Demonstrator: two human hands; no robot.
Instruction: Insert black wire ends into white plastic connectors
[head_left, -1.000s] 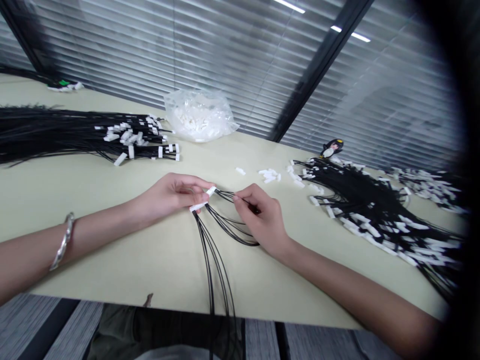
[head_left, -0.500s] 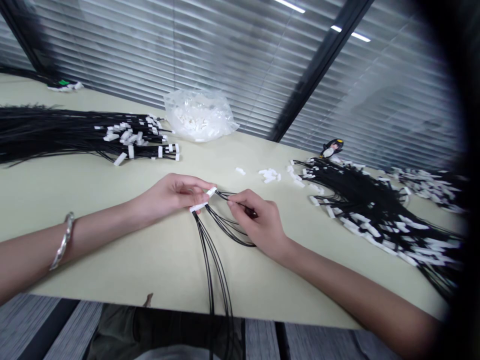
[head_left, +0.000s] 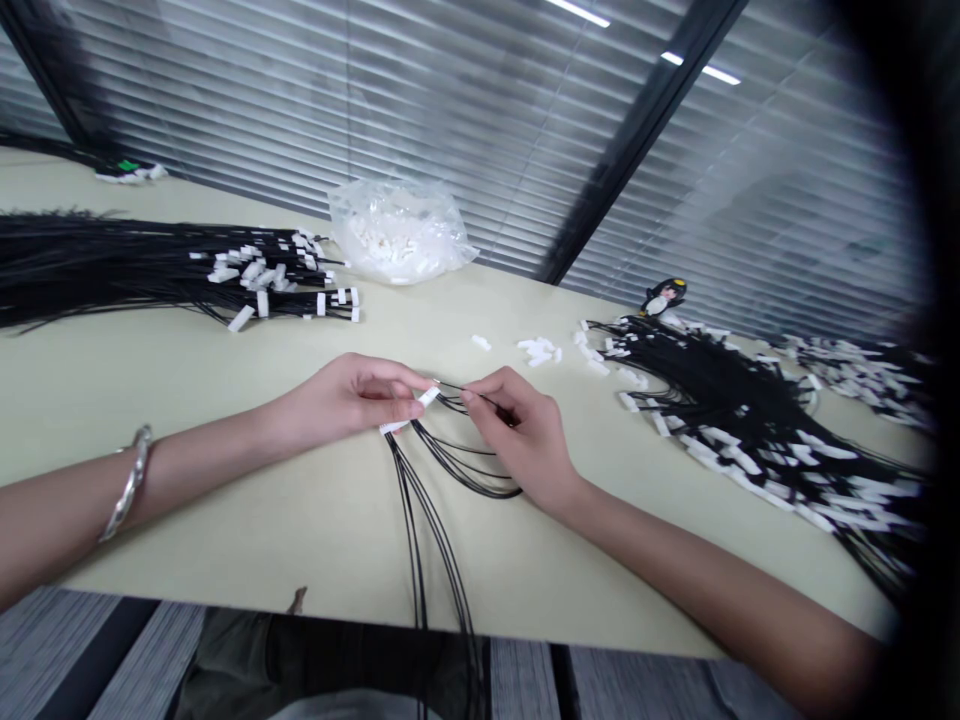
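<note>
Between thumb and fingers, my left hand (head_left: 367, 392) pinches white connectors. One connector (head_left: 429, 396) points up to the right from the fingertips; another connector (head_left: 393, 427) shows below the thumb. Several black wires (head_left: 429, 515) hang from the lower one past the table's front edge. More wires (head_left: 457, 470) loop rightward beneath my right hand. My right hand (head_left: 517, 420) is closed, its thumb and index finger pinching a thin black wire (head_left: 452, 386) whose tip lies close to the upper connector. Whether that tip sits in the connector I cannot tell.
A clear bag of white connectors (head_left: 401, 235) stands at the back. Black wire bundles with white ends (head_left: 150, 265) lie left; another large bundle (head_left: 720, 400) lies right, beside a small penguin-like figure (head_left: 664, 297). Loose white connectors (head_left: 540, 350) lie mid-table. Blinds rise behind.
My right hand has shifted slightly right and down, with the pinched wire now showing apart from the others. The upper connector in my left hand has moved a little down and right.
</note>
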